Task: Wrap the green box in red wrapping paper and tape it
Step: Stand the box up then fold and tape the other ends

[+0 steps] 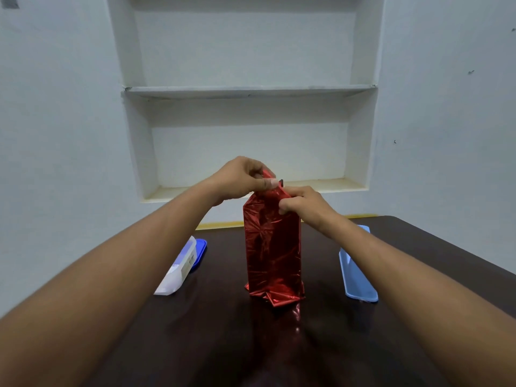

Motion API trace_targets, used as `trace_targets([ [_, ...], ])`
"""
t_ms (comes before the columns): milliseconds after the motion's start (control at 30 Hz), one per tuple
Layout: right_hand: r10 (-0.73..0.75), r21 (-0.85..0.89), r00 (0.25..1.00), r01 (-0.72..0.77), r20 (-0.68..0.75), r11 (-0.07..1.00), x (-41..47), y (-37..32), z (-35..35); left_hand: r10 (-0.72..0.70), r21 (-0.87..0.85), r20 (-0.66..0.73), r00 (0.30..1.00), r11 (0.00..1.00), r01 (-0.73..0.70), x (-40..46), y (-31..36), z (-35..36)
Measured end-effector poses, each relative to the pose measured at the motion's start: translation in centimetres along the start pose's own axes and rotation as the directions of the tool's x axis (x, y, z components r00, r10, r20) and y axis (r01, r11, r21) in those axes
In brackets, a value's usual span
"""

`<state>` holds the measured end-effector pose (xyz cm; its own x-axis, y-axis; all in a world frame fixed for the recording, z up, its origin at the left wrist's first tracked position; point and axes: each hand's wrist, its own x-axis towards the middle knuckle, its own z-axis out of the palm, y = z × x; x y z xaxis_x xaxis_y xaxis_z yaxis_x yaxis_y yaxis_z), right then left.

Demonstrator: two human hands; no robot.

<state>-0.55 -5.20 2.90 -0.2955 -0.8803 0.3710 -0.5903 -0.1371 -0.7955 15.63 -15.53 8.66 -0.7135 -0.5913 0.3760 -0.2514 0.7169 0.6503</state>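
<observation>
Two bare hands work at the top of a tall package wrapped in shiny red wrapping paper (272,247), standing upright near the middle of the dark table (418,275). Green box itself not visible, fully covered by the paper. Left hand (240,178) sits at the package's top, fingers curled, thumb and forefinger pinching a raised flap of the red paper. Something small and dark shows right at its thumb tip; cannot tell what it is. Right hand (303,203) is just beside and slightly lower, on the top right corner, fingers curled in and gripping the folded paper there. Both forearms reach in from the near edge. Bottom of the wrap is crumpled, loose foil ends splaying onto the table surface, with a reflection below on the glossy top.

Left of the package, toward the table's left edge: a white translucent container (178,268) lying next to a blue lid (201,251). Right of the package, well apart: a light blue flat tray (356,266), partly hidden by the right forearm. Behind the table's far edge, a white wall with a recessed shelf niche (251,90).
</observation>
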Motion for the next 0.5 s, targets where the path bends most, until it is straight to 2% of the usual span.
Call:
trace_targets([
  [100,-0.020,0.112,1.000,0.019,0.008,0.994,0.1,0.2,0.2,0.053,0.052,-0.060,0.997,0.997,-0.050,0.6,1.0,-0.1],
  [200,-0.025,0.219,1.000,0.024,-0.001,0.976,0.1,0.6,0.3,0.039,0.097,-0.056,0.998,0.995,-0.034,1.3,1.5,-0.2],
  [333,-0.035,0.263,0.999,0.038,-0.016,0.964,0.2,0.8,0.5,0.045,0.200,-0.062,0.997,0.979,-0.032,2.0,1.6,-0.4],
  [500,-0.042,0.320,0.999,0.042,-0.009,0.947,0.8,1.5,0.2,0.048,0.127,-0.088,0.995,0.991,-0.036,2.2,0.1,0.4],
])
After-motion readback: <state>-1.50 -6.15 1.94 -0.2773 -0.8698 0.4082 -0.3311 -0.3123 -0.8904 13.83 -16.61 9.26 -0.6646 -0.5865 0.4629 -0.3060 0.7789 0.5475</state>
